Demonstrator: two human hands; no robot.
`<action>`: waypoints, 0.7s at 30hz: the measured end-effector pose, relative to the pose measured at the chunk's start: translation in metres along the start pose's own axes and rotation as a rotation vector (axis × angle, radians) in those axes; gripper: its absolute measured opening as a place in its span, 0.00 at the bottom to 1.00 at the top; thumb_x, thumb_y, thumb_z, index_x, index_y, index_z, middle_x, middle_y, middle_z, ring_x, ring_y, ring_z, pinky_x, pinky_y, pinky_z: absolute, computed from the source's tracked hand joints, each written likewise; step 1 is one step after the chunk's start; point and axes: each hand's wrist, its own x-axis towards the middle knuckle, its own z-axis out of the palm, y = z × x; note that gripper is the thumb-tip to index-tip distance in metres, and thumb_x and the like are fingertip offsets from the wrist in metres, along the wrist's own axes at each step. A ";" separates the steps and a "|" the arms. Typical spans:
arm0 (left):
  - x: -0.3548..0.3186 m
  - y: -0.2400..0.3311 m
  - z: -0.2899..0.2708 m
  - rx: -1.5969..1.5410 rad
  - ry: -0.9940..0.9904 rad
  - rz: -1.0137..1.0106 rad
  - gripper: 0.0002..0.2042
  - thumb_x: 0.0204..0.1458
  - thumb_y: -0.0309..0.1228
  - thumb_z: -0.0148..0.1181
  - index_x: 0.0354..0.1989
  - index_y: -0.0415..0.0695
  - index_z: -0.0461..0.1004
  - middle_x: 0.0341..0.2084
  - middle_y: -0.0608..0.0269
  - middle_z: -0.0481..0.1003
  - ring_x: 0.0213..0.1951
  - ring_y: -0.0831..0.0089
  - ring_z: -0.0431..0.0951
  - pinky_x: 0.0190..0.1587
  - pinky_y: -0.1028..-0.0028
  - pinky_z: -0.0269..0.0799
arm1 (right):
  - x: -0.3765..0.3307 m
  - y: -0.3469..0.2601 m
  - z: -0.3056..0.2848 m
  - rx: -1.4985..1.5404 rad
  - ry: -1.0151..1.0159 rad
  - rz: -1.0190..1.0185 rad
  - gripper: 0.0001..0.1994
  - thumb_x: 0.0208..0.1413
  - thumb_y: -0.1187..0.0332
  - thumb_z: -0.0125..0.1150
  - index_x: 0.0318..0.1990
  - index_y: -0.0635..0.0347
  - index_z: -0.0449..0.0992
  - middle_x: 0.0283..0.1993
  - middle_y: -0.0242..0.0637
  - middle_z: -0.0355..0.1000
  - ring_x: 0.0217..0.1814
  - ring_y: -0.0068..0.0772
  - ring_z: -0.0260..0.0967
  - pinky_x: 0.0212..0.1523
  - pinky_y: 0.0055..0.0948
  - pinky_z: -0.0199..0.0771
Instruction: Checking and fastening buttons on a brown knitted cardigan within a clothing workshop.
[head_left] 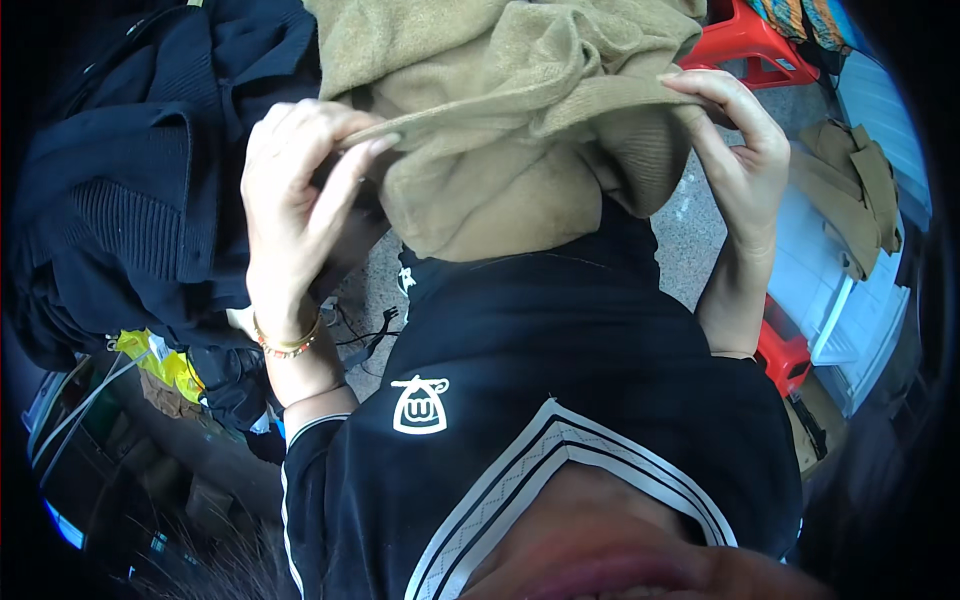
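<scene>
A tan knitted garment (500,190) lies across my lap and runs away from me to the top of the view. Its edge is stretched taut between my two hands. My left hand (295,175), with a bracelet at the wrist, pinches the edge at the left between thumb and fingers. On the right, my right hand (735,140) grips the same edge beside a ribbed band (645,150), its thumb and fingers closed on the cloth. The folds beneath the edge hide part of the garment.
Dark navy knitted garments (130,200) are heaped at my left. Red plastic stools (765,60) stand at the right, near a pale blue plastic surface (800,250) bearing a folded brown cloth piece (850,190). A yellow bag (170,365) and a dark cable (375,330) lie at lower left.
</scene>
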 end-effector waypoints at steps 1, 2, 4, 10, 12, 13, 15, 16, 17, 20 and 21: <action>-0.005 0.002 -0.004 -0.135 0.012 -0.079 0.04 0.45 0.25 0.63 0.30 0.39 0.77 0.26 0.62 0.75 0.29 0.71 0.72 0.34 0.77 0.63 | -0.002 0.000 -0.001 -0.075 -0.029 -0.018 0.12 0.48 0.82 0.61 0.41 0.64 0.79 0.37 0.38 0.75 0.43 0.26 0.72 0.44 0.22 0.71; -0.009 0.005 -0.007 -0.273 0.022 -0.179 0.04 0.46 0.24 0.62 0.31 0.38 0.77 0.26 0.61 0.74 0.29 0.73 0.72 0.35 0.79 0.63 | -0.004 0.001 -0.001 -0.069 -0.028 -0.015 0.12 0.48 0.82 0.61 0.41 0.64 0.79 0.37 0.38 0.75 0.43 0.26 0.72 0.44 0.22 0.71; -0.016 0.010 -0.016 -0.419 -0.012 -0.391 0.05 0.49 0.22 0.60 0.33 0.34 0.76 0.27 0.61 0.74 0.31 0.78 0.71 0.36 0.82 0.63 | -0.009 0.005 -0.002 -0.057 -0.013 -0.014 0.13 0.47 0.81 0.62 0.42 0.65 0.78 0.38 0.38 0.76 0.43 0.26 0.72 0.45 0.22 0.69; -0.023 0.034 -0.014 -1.118 0.033 -0.652 0.05 0.53 0.23 0.58 0.36 0.35 0.75 0.30 0.65 0.76 0.31 0.83 0.74 0.36 0.83 0.67 | -0.022 0.014 -0.006 0.006 0.163 -0.099 0.13 0.46 0.85 0.61 0.41 0.68 0.79 0.40 0.40 0.76 0.44 0.28 0.72 0.48 0.23 0.69; -0.024 0.047 -0.005 -1.067 0.080 -0.626 0.06 0.51 0.20 0.61 0.38 0.35 0.75 0.31 0.65 0.77 0.32 0.84 0.74 0.36 0.84 0.67 | -0.023 0.007 -0.013 -0.139 0.256 -0.230 0.13 0.46 0.86 0.60 0.41 0.69 0.79 0.41 0.42 0.76 0.44 0.31 0.73 0.48 0.25 0.69; -0.021 0.052 0.002 -1.075 0.104 -0.571 0.07 0.49 0.19 0.62 0.38 0.35 0.75 0.30 0.66 0.77 0.31 0.84 0.74 0.35 0.84 0.67 | -0.023 0.001 -0.018 -0.205 0.310 -0.277 0.12 0.46 0.85 0.61 0.40 0.70 0.79 0.41 0.44 0.76 0.44 0.33 0.73 0.48 0.26 0.71; -0.013 0.062 0.008 -1.076 0.083 -0.528 0.09 0.47 0.17 0.62 0.37 0.35 0.74 0.34 0.63 0.76 0.35 0.82 0.75 0.41 0.84 0.68 | -0.026 -0.017 -0.025 -0.319 0.378 -0.368 0.12 0.45 0.85 0.62 0.41 0.73 0.77 0.40 0.48 0.76 0.43 0.38 0.74 0.46 0.29 0.74; -0.005 0.063 0.017 -0.931 0.149 -0.366 0.09 0.46 0.16 0.63 0.36 0.35 0.74 0.33 0.63 0.76 0.33 0.83 0.75 0.36 0.86 0.68 | -0.028 -0.028 -0.029 -0.366 0.430 -0.425 0.12 0.44 0.84 0.62 0.40 0.71 0.78 0.40 0.47 0.75 0.42 0.37 0.74 0.45 0.29 0.74; 0.002 0.067 0.022 -0.830 0.185 -0.294 0.08 0.46 0.15 0.63 0.35 0.34 0.74 0.32 0.63 0.76 0.32 0.83 0.75 0.34 0.86 0.68 | -0.031 -0.039 -0.031 -0.408 0.423 -0.458 0.12 0.44 0.82 0.62 0.40 0.70 0.78 0.40 0.46 0.75 0.42 0.37 0.74 0.43 0.28 0.74; 0.018 0.081 0.028 -0.793 0.215 -0.201 0.07 0.46 0.15 0.63 0.34 0.33 0.74 0.30 0.62 0.76 0.30 0.82 0.75 0.33 0.86 0.69 | -0.035 -0.069 -0.026 -0.242 0.016 -0.625 0.13 0.41 0.77 0.62 0.38 0.66 0.78 0.40 0.42 0.75 0.40 0.35 0.74 0.40 0.27 0.73; 0.020 0.086 0.027 -0.795 0.180 -0.204 0.06 0.47 0.16 0.63 0.33 0.33 0.74 0.29 0.62 0.76 0.30 0.82 0.76 0.33 0.86 0.70 | -0.035 -0.078 -0.021 -0.340 -0.123 -0.682 0.13 0.41 0.76 0.62 0.38 0.65 0.79 0.41 0.40 0.74 0.40 0.34 0.75 0.39 0.27 0.73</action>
